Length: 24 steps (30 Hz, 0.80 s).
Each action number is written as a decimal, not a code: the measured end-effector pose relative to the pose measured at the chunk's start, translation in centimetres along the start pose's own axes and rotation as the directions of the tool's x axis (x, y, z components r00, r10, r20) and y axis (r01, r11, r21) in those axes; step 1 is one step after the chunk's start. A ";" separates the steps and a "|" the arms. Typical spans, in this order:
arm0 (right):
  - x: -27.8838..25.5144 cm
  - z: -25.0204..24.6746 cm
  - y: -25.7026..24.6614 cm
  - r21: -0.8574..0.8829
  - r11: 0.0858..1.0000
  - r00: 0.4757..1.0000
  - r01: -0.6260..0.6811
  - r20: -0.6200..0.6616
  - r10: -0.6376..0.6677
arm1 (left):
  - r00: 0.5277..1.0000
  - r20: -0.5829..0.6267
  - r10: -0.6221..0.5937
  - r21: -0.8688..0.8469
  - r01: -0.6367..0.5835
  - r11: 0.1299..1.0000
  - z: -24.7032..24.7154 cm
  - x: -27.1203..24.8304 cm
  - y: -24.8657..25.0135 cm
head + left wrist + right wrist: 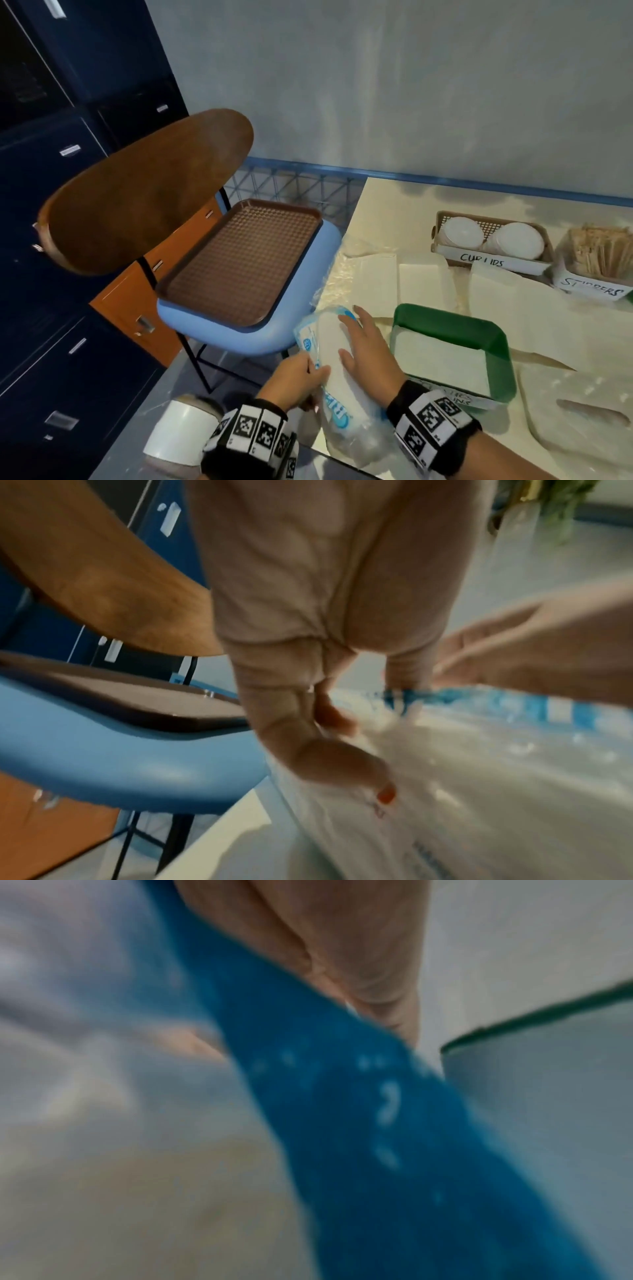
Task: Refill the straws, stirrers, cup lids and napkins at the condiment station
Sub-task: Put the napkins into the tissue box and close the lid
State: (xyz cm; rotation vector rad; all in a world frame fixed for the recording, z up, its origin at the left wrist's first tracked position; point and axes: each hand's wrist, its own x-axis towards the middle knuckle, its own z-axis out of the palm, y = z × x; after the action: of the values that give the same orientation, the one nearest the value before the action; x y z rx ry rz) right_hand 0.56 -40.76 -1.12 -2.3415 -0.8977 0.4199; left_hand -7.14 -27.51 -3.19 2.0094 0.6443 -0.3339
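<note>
Fingers [310,368] of my left hand [291,380] pinch the napkin pack [329,346] by its plastic edge; my right hand [368,349] lies flat on top, fingers spread. Pack sits at the surface's [394,212] near corner, at nine o'clock from the green tray [500,342]. I'd steady the wrapper and draw napkins out squarely. Loose napkins [421,284] crowd twelve o'clock; chair [246,329] with brown tray [239,260] stands at ten.
</note>
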 end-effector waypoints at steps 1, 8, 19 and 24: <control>-0.3 -0.1 -0.4 0.034 0.999 0.999 0.032 -0.032 -0.031 | 0.994 -0.096 0.045 0.030 -0.042 0.999 0.1 0.1 0.1; -0.4 0.9 0.4 -0.167 0.983 0.983 -0.078 0.152 0.104 | 0.947 -0.226 0.227 -0.027 -0.239 0.971 0.6 2.1 1.3; 2.9 2.0 1.2 -0.039 0.903 0.882 -0.428 0.201 0.427 | 0.952 -0.256 0.170 -0.144 -0.211 0.967 2.7 3.3 0.1; 3.6 2.0 1.6 0.067 0.885 0.882 -0.461 0.142 0.449 | 0.963 -0.226 0.146 -0.209 -0.194 0.959 2.6 3.6 0.3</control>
State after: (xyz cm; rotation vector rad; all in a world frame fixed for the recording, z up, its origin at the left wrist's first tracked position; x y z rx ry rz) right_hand 3.02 -38.48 -3.96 -2.4433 -0.3516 0.7886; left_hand -3.95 -28.76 -6.02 1.8740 0.6032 0.0552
